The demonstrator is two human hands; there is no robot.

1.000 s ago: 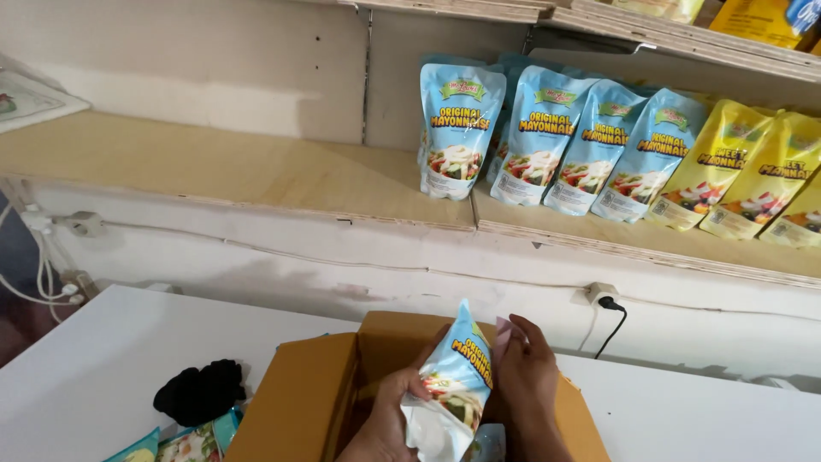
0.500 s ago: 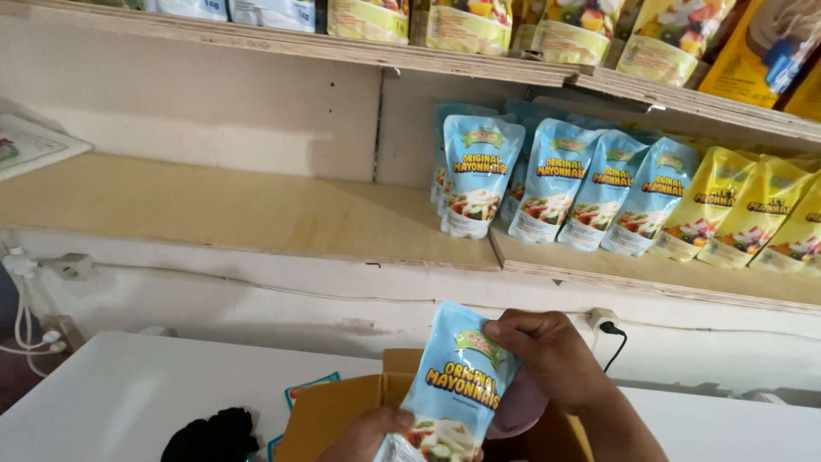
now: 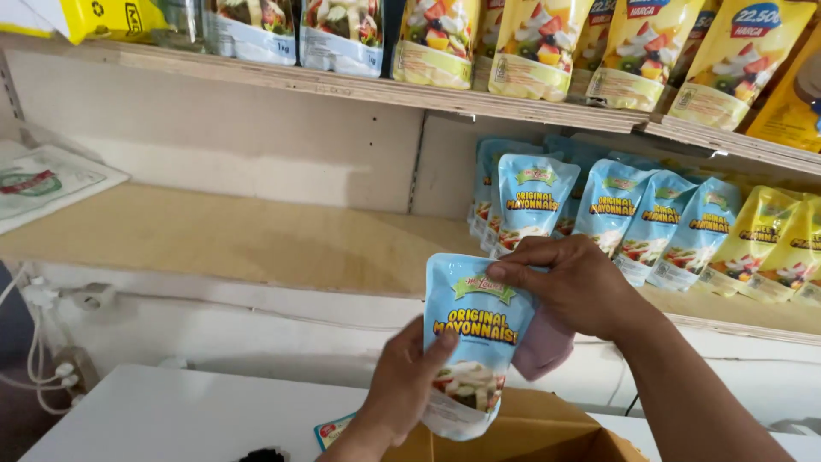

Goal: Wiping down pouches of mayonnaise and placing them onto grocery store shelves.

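Raised since earlier, blue pouch (image 3: 475, 340) was clamped by left hand (image 3: 409, 383) and right hand (image 3: 575, 287) fingers; upright placement beside shelf (image 3: 256, 239) pouches advised.

Both hands grip a blue pouch (image 3: 475, 338): left hand (image 3: 406, 385) at 7 o'clock, right hand (image 3: 573, 287) with pink cloth (image 3: 543, 346) at 2 o'clock.

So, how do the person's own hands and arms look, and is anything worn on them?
Both the left hand and the right hand are bare: no gloves, rings or watch show. The forearms are uncovered as far as the picture's edge, with no sleeve, strap or marking visible.
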